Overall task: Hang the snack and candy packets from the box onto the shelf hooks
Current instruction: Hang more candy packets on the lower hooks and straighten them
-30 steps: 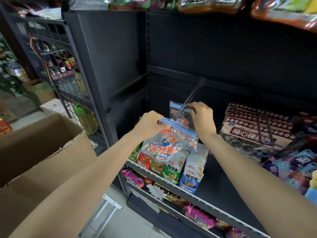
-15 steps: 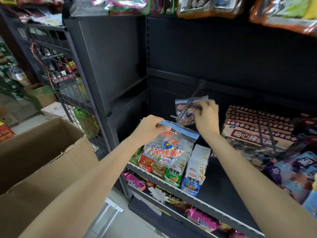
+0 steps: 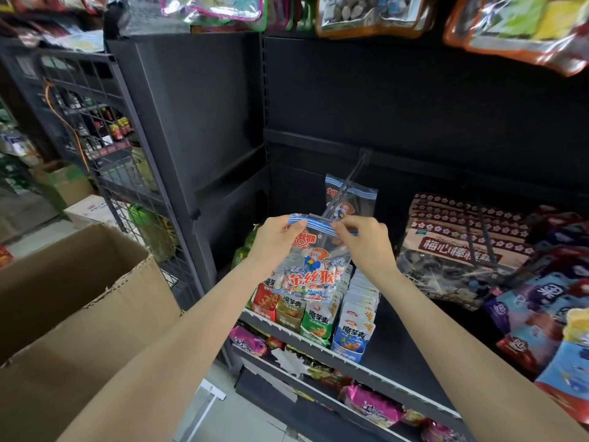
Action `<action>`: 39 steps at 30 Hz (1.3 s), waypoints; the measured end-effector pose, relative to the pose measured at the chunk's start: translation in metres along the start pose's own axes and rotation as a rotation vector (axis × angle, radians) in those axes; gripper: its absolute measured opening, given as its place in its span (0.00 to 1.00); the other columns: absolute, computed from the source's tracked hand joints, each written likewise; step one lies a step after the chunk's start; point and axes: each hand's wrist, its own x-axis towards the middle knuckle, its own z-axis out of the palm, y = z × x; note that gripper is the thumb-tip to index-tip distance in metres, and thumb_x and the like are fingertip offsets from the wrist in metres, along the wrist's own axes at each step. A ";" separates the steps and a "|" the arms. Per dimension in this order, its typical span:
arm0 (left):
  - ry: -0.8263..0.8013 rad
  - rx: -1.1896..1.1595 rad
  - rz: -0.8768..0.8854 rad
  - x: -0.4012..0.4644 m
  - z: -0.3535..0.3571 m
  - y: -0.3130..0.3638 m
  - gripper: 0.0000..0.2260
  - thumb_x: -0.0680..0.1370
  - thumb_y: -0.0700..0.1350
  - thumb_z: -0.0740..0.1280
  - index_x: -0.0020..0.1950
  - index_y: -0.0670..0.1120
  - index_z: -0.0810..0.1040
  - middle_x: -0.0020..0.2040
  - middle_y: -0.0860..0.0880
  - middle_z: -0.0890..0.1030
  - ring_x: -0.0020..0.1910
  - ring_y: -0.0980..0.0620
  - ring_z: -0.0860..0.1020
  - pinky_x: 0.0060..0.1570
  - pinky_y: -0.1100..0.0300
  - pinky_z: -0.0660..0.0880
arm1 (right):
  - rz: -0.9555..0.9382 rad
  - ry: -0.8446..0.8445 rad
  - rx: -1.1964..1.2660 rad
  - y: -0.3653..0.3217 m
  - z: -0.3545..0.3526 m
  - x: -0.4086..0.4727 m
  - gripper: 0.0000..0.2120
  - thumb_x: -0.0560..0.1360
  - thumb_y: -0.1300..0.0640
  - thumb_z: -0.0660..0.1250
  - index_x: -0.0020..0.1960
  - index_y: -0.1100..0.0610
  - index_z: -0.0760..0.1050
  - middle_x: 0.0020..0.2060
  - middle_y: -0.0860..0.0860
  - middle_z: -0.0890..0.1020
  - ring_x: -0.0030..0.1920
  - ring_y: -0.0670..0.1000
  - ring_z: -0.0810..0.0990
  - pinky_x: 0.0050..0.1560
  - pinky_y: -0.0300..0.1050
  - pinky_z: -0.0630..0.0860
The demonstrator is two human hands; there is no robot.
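Both hands point(image 3: 322, 240) pinch candy packet point(image 3: 310, 269) top at hook point(image 3: 345, 186) tip.

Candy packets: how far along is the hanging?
Done: one monkey candy packet already hangs far back on the hook. In hand: both hands, left and right, pinch a second packet by its striped top at the hook's tip, not yet threaded. Left: the cardboard box; its contents are hidden.

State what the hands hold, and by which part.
Both the left hand and right hand pinch the monkey candy packet by its blue-striped top edge.
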 end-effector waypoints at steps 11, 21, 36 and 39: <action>0.083 0.207 -0.003 0.017 0.014 -0.001 0.11 0.80 0.47 0.62 0.55 0.44 0.81 0.47 0.43 0.83 0.48 0.46 0.80 0.51 0.52 0.75 | -0.040 0.096 -0.157 0.005 0.004 0.005 0.10 0.79 0.55 0.63 0.47 0.60 0.80 0.39 0.53 0.83 0.35 0.51 0.80 0.38 0.49 0.79; 0.225 0.377 0.179 0.087 0.038 0.020 0.06 0.76 0.37 0.66 0.48 0.44 0.82 0.45 0.46 0.83 0.46 0.47 0.81 0.48 0.53 0.78 | -0.018 0.101 -0.365 0.021 -0.007 0.052 0.15 0.76 0.71 0.59 0.59 0.62 0.76 0.56 0.59 0.78 0.53 0.58 0.78 0.48 0.51 0.77; 0.025 0.375 0.124 0.145 0.051 0.031 0.12 0.78 0.34 0.61 0.58 0.40 0.80 0.55 0.41 0.81 0.56 0.46 0.78 0.57 0.59 0.72 | 0.052 -0.031 -0.512 0.043 -0.008 0.105 0.19 0.76 0.70 0.59 0.67 0.61 0.71 0.68 0.57 0.66 0.66 0.58 0.66 0.57 0.51 0.73; -0.054 0.379 0.123 0.143 0.049 0.023 0.16 0.79 0.35 0.60 0.66 0.44 0.74 0.60 0.44 0.78 0.58 0.48 0.77 0.60 0.60 0.72 | 0.010 0.040 -0.485 0.042 -0.005 0.097 0.14 0.77 0.67 0.61 0.62 0.62 0.76 0.71 0.57 0.62 0.70 0.57 0.61 0.62 0.50 0.72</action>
